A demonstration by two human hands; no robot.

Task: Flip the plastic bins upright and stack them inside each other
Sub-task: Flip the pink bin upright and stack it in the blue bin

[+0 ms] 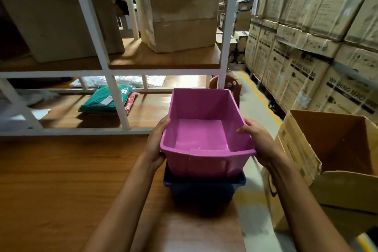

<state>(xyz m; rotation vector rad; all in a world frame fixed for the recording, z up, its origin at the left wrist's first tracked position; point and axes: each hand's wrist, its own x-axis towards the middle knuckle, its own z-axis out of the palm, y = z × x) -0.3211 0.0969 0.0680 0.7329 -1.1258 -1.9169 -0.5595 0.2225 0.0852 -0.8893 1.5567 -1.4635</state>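
We hold the pink bin [204,127] upright, left hand [156,145] and right hand [259,141] curled round its side rims, its base inside the blue bin [202,190], on the wooden table [61,180]

Both hands, left [156,145] and right [260,141], grip the upright pink bin [204,129] by its sides. Its base sits inside the blue bin [202,190] on the worktop [61,180].

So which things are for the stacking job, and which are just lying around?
For the job: pink bin, held by the left hand and right hand; blue bin below it.
Just lying about: open cardboard box, green packet, stacked cartons.
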